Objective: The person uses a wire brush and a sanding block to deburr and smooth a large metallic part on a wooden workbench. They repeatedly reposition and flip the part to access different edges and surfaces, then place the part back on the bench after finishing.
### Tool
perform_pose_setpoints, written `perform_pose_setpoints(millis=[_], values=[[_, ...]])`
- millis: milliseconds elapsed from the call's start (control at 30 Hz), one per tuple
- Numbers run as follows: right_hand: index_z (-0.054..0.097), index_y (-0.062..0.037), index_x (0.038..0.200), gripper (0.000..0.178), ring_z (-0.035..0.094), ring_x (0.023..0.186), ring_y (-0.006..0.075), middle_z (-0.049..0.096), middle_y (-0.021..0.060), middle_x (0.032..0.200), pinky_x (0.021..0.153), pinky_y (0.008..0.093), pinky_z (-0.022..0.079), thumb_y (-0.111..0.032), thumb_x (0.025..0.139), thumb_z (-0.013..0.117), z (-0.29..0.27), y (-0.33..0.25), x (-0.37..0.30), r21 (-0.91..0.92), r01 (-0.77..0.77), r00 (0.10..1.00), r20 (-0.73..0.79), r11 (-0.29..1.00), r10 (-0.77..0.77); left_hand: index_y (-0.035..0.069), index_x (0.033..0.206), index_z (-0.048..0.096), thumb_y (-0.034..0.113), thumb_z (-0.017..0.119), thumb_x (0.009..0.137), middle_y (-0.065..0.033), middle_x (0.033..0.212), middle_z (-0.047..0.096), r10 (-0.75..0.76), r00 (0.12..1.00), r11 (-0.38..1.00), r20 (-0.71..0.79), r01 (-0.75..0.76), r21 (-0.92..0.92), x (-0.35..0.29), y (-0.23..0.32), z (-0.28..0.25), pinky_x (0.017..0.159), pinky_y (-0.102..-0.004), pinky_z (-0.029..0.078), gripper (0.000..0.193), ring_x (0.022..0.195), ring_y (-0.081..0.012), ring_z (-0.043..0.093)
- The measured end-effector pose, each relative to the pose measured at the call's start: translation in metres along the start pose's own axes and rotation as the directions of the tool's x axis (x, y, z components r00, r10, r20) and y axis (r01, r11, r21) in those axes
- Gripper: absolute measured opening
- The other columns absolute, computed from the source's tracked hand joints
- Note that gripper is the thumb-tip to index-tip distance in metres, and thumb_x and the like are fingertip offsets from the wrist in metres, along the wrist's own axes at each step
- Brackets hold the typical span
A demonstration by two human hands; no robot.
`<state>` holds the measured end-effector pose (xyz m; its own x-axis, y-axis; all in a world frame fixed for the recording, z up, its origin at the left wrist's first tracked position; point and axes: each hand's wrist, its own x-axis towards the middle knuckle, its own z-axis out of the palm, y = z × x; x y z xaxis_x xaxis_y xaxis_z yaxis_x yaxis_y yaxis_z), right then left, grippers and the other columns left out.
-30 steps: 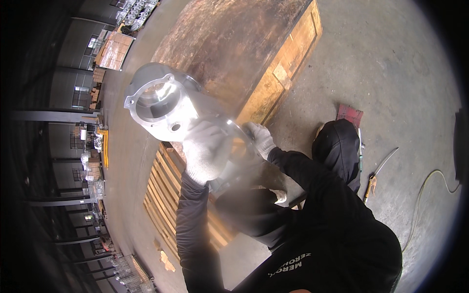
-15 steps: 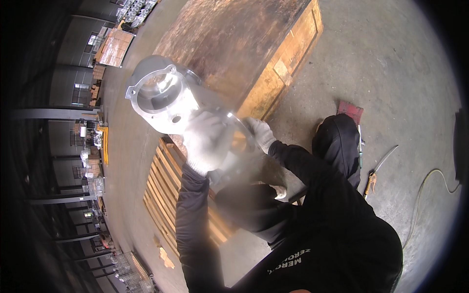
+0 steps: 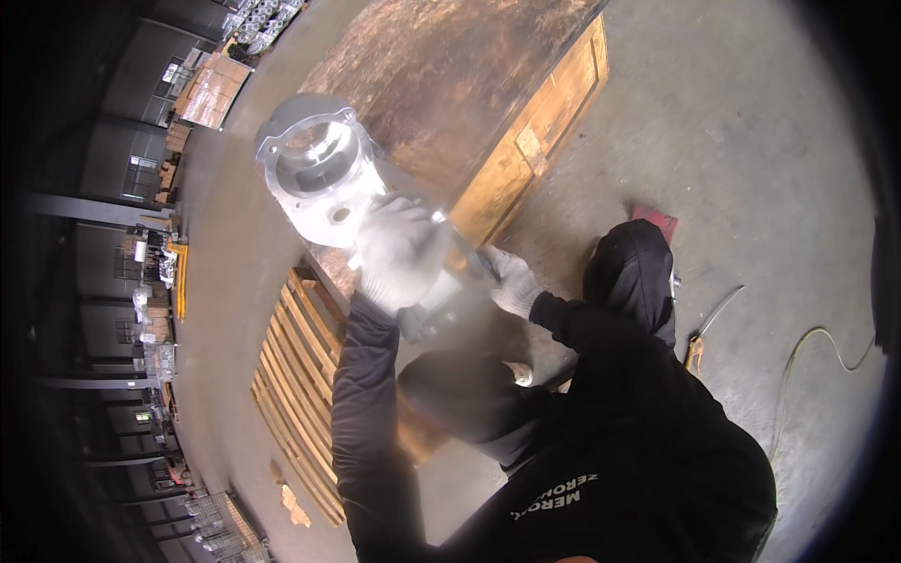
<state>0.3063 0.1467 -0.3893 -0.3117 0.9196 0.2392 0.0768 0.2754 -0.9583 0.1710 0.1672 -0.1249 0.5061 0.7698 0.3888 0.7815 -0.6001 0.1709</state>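
A silvery metal casting (image 3: 324,205) lies aslant in front of me, with a wide round bore and bolt lugs at its far left end. My left hand (image 3: 399,246), in a white knit glove, wraps over the middle of the casting; glare washes out some of its fingers. At the casting's nearer right end, my gloved right hand (image 3: 511,283) has its fingers curled together beside a dark edge. What they grip there is hidden. A pale haze blurs the casting's near end.
A large worn wooden crate (image 3: 507,155) stands just beyond the casting. On the left lies a slatted wooden pallet (image 3: 296,375). An air blow gun (image 3: 696,352), a hose (image 3: 786,399) and a red object (image 3: 655,221) are on the concrete floor to the right.
The head view has shifted slightly, so the crate, pallet and floor items sit further left. Both hands stay at the casting; the right hand appears a little further from its near end.
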Motion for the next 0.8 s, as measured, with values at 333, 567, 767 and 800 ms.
perform_pose_setpoints(millis=[333,567,767,800], values=[[0.063,-0.0074,0.134,0.035,0.069,0.102,0.0488,0.073,0.0259,0.109,0.086,0.0536,0.056,-0.015,0.100,0.066,-0.005,-0.018,-0.040,-0.146,-0.113,0.993,-0.033,0.983,0.110,0.006,0.063,0.067,0.013,0.076,0.084,-0.0095,0.071,0.069,0.014,0.993,0.999,-0.115,-0.018,-0.037,-0.006,-0.009,0.005,0.075,-0.0399,0.057,0.024,0.073,-0.0276,0.069],[0.062,-0.0090,0.138,0.042,0.072,0.098,0.0446,0.075,0.0218,0.106,0.084,0.0527,0.057,-0.017,0.098,0.074,-0.005,-0.024,-0.061,-0.146,-0.153,0.985,-0.097,0.977,0.139,0.006,0.063,0.066,0.015,0.076,0.086,-0.0109,0.069,0.068,0.029,0.992,1.000,-0.120,-0.029,-0.003,-0.008,-0.013,0.008,0.079,-0.0391,0.057,0.027,0.072,-0.0290,0.069],[0.063,-0.0083,0.134,0.039,0.073,0.100,0.0435,0.075,0.0190,0.106,0.085,0.0508,0.058,-0.019,0.098,0.074,-0.006,-0.028,-0.073,-0.213,-0.274,0.961,-0.093,0.938,0.259,0.006,0.063,0.066,0.016,0.075,0.087,-0.0109,0.070,0.068,0.024,0.993,1.000,-0.112,-0.025,-0.011,-0.007,-0.012,0.008,0.084,-0.0423,0.057,0.028,0.076,-0.0307,0.071],[0.064,-0.0084,0.133,0.038,0.073,0.101,0.0428,0.075,0.0187,0.106,0.086,0.0500,0.058,-0.019,0.098,0.074,-0.009,-0.030,-0.075,-0.156,-0.221,0.972,-0.119,0.963,0.204,0.006,0.063,0.067,0.016,0.075,0.087,-0.0107,0.070,0.069,0.025,0.993,0.999,-0.114,-0.027,-0.017,-0.007,-0.011,0.008,0.085,-0.0426,0.057,0.027,0.078,-0.0307,0.071]])
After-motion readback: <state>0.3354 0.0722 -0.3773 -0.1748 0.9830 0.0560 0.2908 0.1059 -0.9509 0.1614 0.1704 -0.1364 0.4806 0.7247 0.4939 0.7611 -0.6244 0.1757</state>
